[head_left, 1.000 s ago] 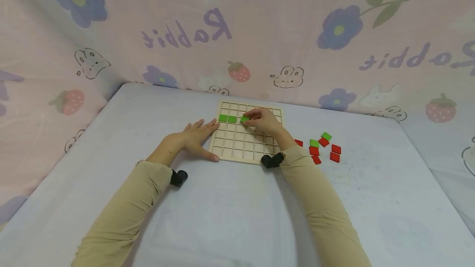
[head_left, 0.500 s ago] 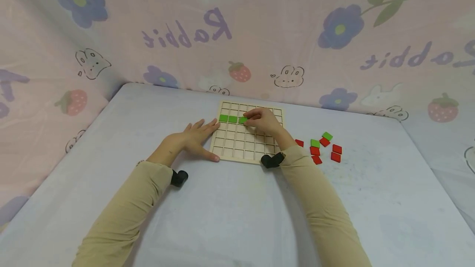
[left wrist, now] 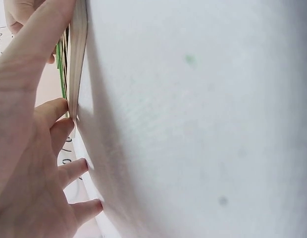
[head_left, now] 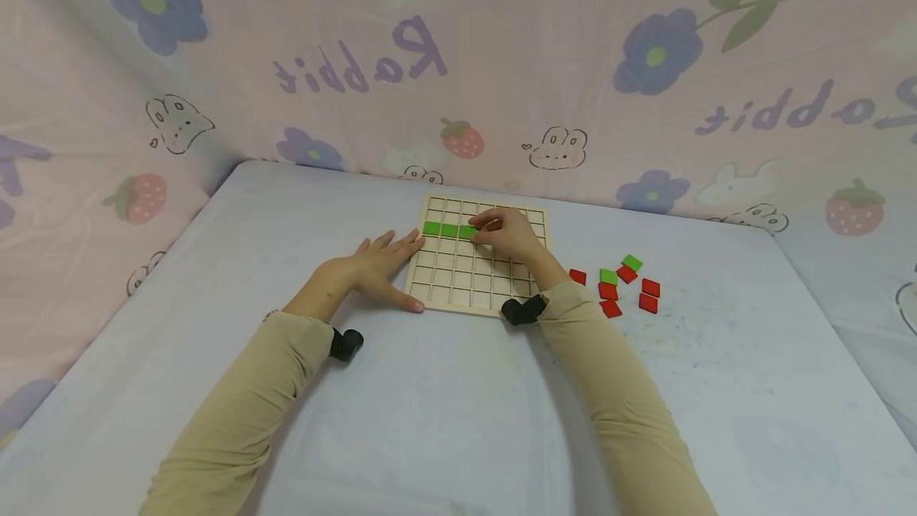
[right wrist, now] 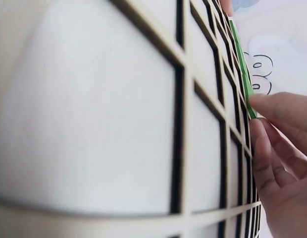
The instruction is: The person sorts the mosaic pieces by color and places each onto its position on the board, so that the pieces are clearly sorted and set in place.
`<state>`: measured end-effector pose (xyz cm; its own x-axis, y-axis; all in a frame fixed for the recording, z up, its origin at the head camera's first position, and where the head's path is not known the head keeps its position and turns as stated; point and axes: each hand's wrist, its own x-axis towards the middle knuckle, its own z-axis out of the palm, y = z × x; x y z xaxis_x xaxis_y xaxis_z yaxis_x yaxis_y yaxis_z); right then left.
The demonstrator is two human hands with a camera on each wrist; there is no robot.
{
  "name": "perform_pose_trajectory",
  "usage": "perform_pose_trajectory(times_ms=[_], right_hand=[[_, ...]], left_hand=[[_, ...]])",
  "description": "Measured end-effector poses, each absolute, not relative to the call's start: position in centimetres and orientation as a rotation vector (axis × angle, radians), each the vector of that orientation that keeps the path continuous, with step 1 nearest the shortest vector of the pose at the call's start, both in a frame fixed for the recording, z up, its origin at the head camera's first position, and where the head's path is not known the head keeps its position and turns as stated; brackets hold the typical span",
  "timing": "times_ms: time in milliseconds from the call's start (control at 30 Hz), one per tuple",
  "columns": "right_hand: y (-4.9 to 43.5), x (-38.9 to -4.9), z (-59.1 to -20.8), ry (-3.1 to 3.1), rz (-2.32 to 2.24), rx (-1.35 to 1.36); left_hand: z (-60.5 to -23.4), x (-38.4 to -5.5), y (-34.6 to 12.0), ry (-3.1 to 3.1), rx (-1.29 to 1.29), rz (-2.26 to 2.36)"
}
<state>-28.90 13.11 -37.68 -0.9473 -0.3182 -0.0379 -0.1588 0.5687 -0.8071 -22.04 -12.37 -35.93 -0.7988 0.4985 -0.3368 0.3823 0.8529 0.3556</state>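
Observation:
A square wooden grid board (head_left: 462, 279) lies flat on the table, its cells divided by thin raised strips. Three green square tiles (head_left: 450, 230) fill neighbouring cells of one row, starting at the left edge. My right hand (head_left: 512, 236) has thumb and finger on the rightmost green tile (head_left: 466, 232); in the right wrist view the fingertips meet the end of the green strip (right wrist: 245, 74). My left hand (head_left: 376, 267) rests spread on the table against the board's left side, thumb at its front-left corner. In the left wrist view some fingertips touch the board's edge (left wrist: 78, 59).
Right of the board lie several loose red tiles (head_left: 607, 291) and two green ones, one green tile (head_left: 608, 277) nearer the board. A pale cloth covers the table (head_left: 444, 404). Behind it hangs a printed curtain (head_left: 501, 86).
The rightmost green tile has shifted slightly left and settled into line beside the other two, with my right fingers still on it. My left hand has stayed in place.

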Motion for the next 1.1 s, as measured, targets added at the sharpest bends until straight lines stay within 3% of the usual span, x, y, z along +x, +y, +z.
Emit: perform_pose_trajectory(times_ms=[1100], right_hand=[[16.9,-27.4,-37.0,2.554,-1.466,-0.409]], left_hand=[[-36.0,-22.0,-12.1,2.617,0.669,0.386]])
